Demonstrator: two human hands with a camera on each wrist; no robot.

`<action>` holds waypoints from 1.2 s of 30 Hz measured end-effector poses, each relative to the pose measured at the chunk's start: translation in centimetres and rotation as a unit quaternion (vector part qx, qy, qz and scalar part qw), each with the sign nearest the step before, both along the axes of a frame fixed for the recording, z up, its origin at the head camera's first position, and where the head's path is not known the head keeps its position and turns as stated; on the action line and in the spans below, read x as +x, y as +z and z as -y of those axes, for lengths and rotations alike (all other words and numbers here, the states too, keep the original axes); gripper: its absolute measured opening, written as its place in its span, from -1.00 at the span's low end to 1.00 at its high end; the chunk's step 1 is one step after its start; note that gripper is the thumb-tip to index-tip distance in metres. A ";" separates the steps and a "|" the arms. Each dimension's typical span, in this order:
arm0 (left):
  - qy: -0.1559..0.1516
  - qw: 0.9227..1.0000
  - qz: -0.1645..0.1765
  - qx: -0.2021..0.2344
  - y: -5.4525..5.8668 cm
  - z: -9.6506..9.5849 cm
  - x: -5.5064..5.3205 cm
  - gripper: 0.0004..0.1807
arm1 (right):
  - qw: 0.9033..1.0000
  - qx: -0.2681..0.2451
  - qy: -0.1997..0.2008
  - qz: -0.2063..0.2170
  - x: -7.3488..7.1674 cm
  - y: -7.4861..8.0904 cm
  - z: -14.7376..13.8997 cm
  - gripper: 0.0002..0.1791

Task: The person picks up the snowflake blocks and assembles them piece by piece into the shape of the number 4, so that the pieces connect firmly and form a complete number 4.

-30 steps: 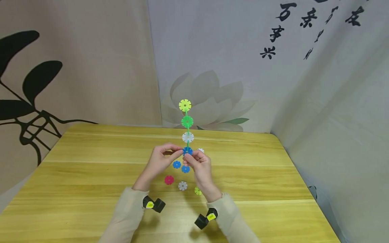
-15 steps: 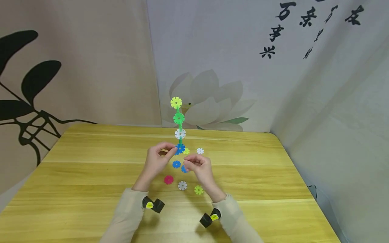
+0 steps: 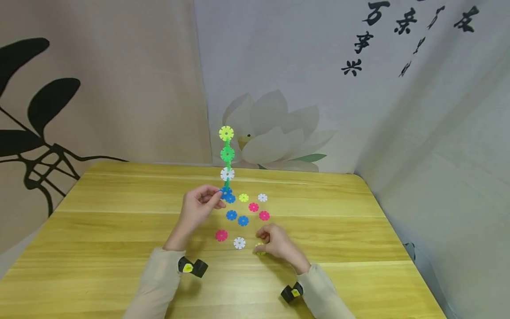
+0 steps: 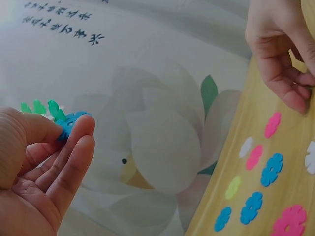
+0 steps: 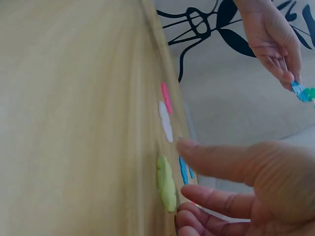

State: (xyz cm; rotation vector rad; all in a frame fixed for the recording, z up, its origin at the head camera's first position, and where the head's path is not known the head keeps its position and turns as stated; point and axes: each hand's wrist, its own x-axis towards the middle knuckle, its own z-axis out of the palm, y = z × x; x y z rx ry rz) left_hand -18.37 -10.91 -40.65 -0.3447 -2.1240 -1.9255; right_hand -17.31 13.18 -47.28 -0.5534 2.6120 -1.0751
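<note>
Left hand is pinching a notched-disc chain by its blue bottom disc, likely steadying it upright; right hand, thumb and fingers parted, is hovering beside 1 yellow-green disc.

Disc chain in left hand, discs on table, curtain behind

Yellow, green, white, blue chain

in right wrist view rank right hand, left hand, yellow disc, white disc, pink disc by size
1. right hand
2. left hand
3. yellow disc
4. white disc
5. pink disc
Apparent size only; nearness to the camera leaves true sizes unsure.
</note>
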 end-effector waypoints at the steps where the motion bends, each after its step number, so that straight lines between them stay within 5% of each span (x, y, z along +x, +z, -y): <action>1: -0.004 1.000 0.000 0.006 0.0 0.0 0.0 -0.92 | 1.000 0.012 0.001 -0.004 0.1 0.0 0.0 -0.62; 13: -0.029 0.996 0.009 0.083 -0.7 -0.2 -0.2 -0.91 | 0.996 0.069 0.025 -0.041 0.4 0.5 0.1 -0.71; 25: -0.032 0.994 -0.001 0.106 -0.6 -0.3 -0.1 -0.90 | 0.997 0.077 0.000 -0.004 0.1 0.5 -0.1 -0.67; 36: -0.023 0.995 -0.001 0.097 -0.8 -0.1 -0.1 -0.89 | 0.998 -0.055 -0.001 0.044 -0.3 0.4 -1.3 -0.88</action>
